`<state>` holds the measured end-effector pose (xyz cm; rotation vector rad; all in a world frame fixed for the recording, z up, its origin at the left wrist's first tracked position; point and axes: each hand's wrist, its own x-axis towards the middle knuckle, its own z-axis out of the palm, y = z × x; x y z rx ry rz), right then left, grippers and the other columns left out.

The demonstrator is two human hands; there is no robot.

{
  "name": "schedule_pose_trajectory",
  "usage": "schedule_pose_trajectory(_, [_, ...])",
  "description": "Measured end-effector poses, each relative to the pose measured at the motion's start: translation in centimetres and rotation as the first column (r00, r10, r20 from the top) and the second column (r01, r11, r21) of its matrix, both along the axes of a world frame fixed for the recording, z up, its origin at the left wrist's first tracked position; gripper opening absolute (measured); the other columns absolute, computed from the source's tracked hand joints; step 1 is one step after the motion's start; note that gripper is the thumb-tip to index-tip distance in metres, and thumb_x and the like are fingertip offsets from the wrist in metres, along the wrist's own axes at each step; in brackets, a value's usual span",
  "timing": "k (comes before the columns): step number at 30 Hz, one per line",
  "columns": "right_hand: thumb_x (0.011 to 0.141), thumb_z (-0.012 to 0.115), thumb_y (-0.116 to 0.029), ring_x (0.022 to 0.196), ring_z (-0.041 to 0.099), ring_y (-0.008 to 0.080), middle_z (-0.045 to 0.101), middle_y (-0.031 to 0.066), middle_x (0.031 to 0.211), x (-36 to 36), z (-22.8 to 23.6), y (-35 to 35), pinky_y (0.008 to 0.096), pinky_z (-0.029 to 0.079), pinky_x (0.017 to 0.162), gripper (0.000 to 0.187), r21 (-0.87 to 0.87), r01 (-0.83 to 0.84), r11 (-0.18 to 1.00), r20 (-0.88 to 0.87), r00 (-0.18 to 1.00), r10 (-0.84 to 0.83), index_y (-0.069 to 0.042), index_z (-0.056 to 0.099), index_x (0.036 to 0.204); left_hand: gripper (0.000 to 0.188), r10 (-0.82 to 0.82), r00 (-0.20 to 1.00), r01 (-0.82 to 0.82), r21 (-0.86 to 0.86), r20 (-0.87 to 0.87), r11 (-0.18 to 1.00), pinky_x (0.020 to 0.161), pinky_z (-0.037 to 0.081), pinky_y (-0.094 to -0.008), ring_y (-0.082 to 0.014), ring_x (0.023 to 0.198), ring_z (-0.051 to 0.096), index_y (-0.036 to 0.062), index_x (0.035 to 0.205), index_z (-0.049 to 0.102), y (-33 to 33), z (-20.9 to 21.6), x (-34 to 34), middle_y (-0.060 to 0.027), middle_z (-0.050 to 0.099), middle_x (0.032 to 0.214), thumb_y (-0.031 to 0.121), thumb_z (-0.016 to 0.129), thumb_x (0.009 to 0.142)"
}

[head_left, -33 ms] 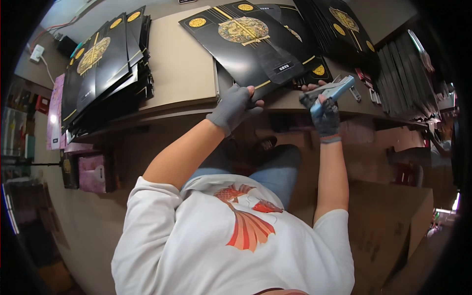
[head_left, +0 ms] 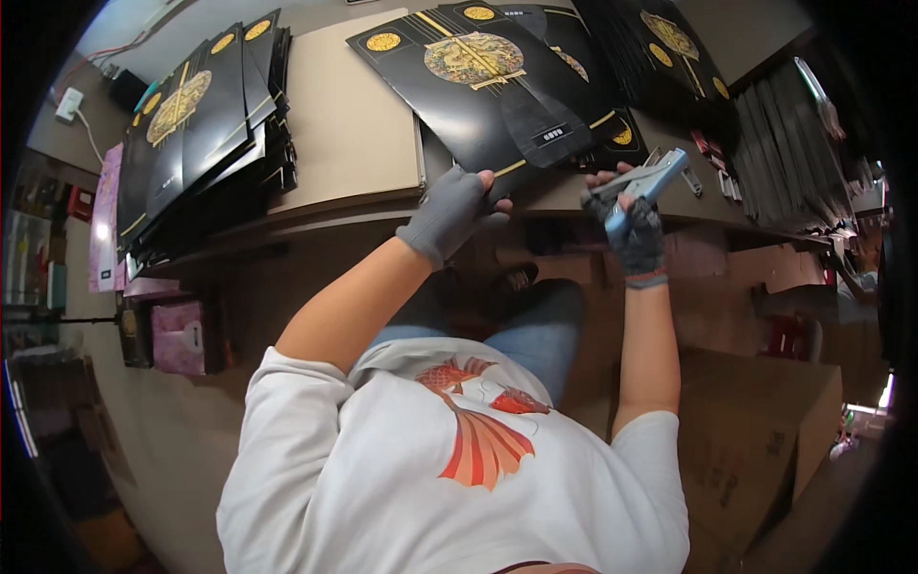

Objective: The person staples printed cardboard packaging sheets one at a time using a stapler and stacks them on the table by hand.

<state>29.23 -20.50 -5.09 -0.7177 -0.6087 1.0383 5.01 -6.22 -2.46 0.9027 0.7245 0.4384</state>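
your left hand (head_left: 449,212), in a grey knit glove, presses down on the near corner of a large flat black glossy card sheet printed with gold round emblems and gold lines (head_left: 483,81), the fingers spread over its edge and the thumb curled at the table's front lip. that sheet lies at a slant on the beige worktop (head_left: 349,115), its far end reaching toward the back of the table, and it rests partly over more sheets of the same kind.

your right hand (head_left: 633,222), in a dark fingerless-style glove, is clenched around the handle of a silver-grey metal plier-type hand stapler (head_left: 645,180). the tool points up and to the right, held just beside the right edge of the black sheet, above the table's front edge, not clearly touching the sheet.

to your left a tall stack of the same black and gold sheets (head_left: 201,134) sits fanned out on the worktop, well apart from your hands. another pile of dark sheets (head_left: 669,57) lies at the far right. a brown cardboard box (head_left: 755,430) stands by your right side.
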Motion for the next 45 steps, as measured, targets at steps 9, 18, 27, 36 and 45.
schedule_pose_trajectory(9, [0.082, 0.071, -0.021, 0.1, 0.059, 0.0197, 0.06, 0.0076, 0.098, -11.5, 0.3, -10.5, 0.0339, 0.047, 0.089, 0.056, -0.618, -0.205, 0.759, 0.128, 0.926, 0.355, -0.001, 0.044, 0.126, 0.034, -0.283, 0.948, 0.273, -0.088, -0.147, 0.958, 0.057, 0.051, -0.0251, -0.0123, 0.066, 0.061, 0.0015, 0.11, 0.053, -3.2, -0.8, -4.4, -0.0113, 0.065, 0.087, 0.032, 0.052, 0.095])
schedule_pose_trajectory(18, [0.076, 0.072, -0.028, 0.104, 0.059, 0.0208, 0.061, 0.0096, 0.102, -13.5, 1.5, -9.0, 0.0345, 0.046, 0.094, 0.067, -0.716, -0.253, 0.65, 0.159, 0.848, 0.506, 0.001, 0.042, 0.129, 0.037, -0.204, 0.976, 0.199, -0.06, -0.077, 0.978, 0.073, 0.053, -0.0289, -0.0163, 0.083, 0.066, 0.0026, 0.116, 0.056, -3.9, -2.6, -4.1, -0.012, 0.066, 0.1, 0.033, 0.05, 0.095])
schedule_pose_trajectory(27, [0.083, 0.066, -0.021, 0.095, 0.06, 0.0201, 0.062, 0.0109, 0.101, -12.3, 2.5, -7.5, 0.0332, 0.05, 0.084, 0.046, -0.858, -0.002, 0.513, 0.353, 0.722, 0.595, 0.0, 0.051, 0.121, 0.038, -0.22, 0.97, 0.233, 0.147, -0.101, 0.961, 0.081, 0.053, -0.0305, -0.0189, 0.097, 0.065, 0.003, 0.118, 0.054, -3.7, -5.8, -3.4, -0.01, 0.063, 0.104, 0.033, 0.051, 0.095])
schedule_pose_trajectory(36, [0.08, 0.069, -0.02, 0.094, 0.06, 0.0178, 0.063, 0.0086, 0.103, -12.0, 2.3, -4.6, 0.032, 0.05, 0.085, 0.046, -0.761, -0.08, 0.644, 0.361, 0.772, 0.523, -0.002, 0.055, 0.12, 0.03, -0.19, 0.981, 0.192, 0.104, -0.026, 0.976, 0.083, 0.054, -0.0328, -0.0193, 0.094, 0.065, 0.0021, 0.112, 0.054, -4.0, -6.8, -2.6, -0.0118, 0.061, 0.105, 0.027, 0.052, 0.095])
schedule_pose_trajectory(45, [0.079, 0.072, -0.032, 0.088, 0.064, 0.0269, 0.065, 0.0151, 0.093, -12.8, 1.5, -3.2, 0.0374, 0.05, 0.084, 0.048, -0.831, 0.25, 0.497, 0.537, 0.593, 0.6, -0.005, 0.06, 0.116, 0.027, -0.126, 0.988, 0.124, 0.026, 0.093, 0.992, 0.073, 0.056, -0.0281, -0.0141, 0.083, 0.063, 0.0019, 0.109, 0.057, -4.6, -4.9, -2.5, -0.0075, 0.062, 0.095, 0.023, 0.05, 0.095])
